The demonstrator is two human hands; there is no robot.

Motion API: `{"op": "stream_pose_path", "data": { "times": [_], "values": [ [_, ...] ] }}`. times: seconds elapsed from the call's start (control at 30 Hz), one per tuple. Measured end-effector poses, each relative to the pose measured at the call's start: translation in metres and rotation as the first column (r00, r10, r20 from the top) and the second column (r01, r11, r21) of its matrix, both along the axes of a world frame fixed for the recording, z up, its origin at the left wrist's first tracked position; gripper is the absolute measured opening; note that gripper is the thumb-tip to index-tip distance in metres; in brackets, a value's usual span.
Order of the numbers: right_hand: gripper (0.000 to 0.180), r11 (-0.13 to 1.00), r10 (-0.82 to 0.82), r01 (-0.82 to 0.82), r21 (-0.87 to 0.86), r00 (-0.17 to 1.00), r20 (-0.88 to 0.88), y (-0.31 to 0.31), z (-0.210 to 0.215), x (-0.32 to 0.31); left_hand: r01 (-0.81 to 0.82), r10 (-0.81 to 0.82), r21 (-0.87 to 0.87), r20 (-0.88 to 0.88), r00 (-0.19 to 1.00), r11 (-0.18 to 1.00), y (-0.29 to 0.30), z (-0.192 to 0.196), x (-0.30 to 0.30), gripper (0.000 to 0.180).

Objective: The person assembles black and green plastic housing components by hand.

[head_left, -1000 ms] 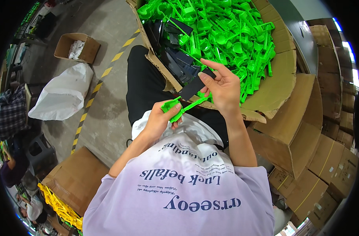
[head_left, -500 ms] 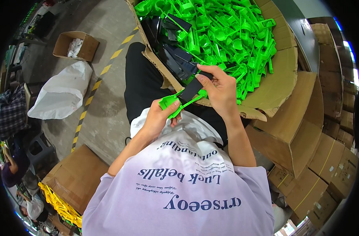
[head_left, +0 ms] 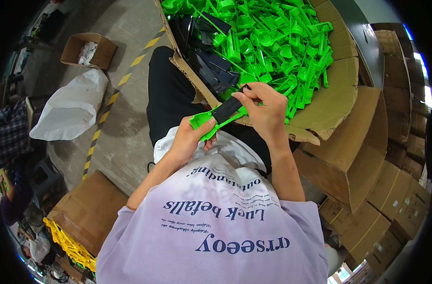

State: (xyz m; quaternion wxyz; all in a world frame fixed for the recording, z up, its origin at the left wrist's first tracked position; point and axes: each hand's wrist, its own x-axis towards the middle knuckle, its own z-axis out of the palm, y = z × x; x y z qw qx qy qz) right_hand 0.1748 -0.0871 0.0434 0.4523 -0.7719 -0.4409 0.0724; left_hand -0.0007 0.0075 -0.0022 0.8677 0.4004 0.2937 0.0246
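Note:
Thumb on top and fingers beneath, my left hand (head_left: 189, 137) grips a green plastic part (head_left: 202, 122) with a scoop-like end and a long thin arm. My right hand (head_left: 264, 106) pinches the far end of a flat black rectangular piece (head_left: 226, 109). The black piece's near end lies against the green part, beside the thin arm; whether it is seated in it I cannot tell. Just beyond my hands, a large cardboard box (head_left: 344, 78) holds a heap of similar green plastic parts (head_left: 272, 42) and several flat black pieces (head_left: 216, 71) at its left side.
An open carton (head_left: 104, 53) and a white sack (head_left: 69, 106) lie on the floor to the left, beside a yellow-black floor stripe (head_left: 113, 98). Yellow plastic parts (head_left: 69, 244) show by a brown carton (head_left: 90, 208). Stacked cartons (head_left: 391, 199) stand at right. Other people are at far left.
The black piece has moved down and left against the green part, its angle slightly changed. My right hand has shifted slightly with it; the left keeps its grip. The whole view has drifted slightly.

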Motion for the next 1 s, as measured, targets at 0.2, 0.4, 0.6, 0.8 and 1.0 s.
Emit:
{"op": "stream_pose_path", "data": {
  "times": [0.2, 0.4, 0.6, 0.8, 1.0],
  "values": [
    [0.02, 0.993, -0.077, 0.101, 0.055, 0.939, -0.335, -0.001, 0.005, -0.005, 0.0, -0.001, -0.018, -0.016, 1.0, 1.0, 0.001, 0.001, 0.001, 0.025],
    [0.022, 0.959, -0.159, 0.252, 0.13, 0.858, -0.488, -0.006, 0.02, -0.018, -0.042, 0.044, 0.065, -0.037, 0.998, 0.997, 0.002, 0.012, 0.004, 0.017],
    [0.018, 0.973, -0.142, 0.106, 0.206, 0.976, 0.168, -0.006, 0.022, -0.045, -0.079, 0.079, 0.026, 0.001, 0.997, 0.997, -0.002, 0.007, 0.001, 0.015],
    [0.018, 0.982, -0.125, 0.084, 0.167, 0.96, 0.251, -0.008, 0.026, -0.055, -0.093, 0.093, 0.043, -0.005, 0.996, 0.995, -0.006, 0.005, 0.0, 0.015],
    [0.008, 0.943, -0.324, 0.329, 0.038, 0.94, -0.102, -0.009, 0.013, -0.048, -0.18, 0.18, 0.008, -0.011, 0.984, 0.984, -0.015, -0.001, -0.002, 0.012]
  ]
}}
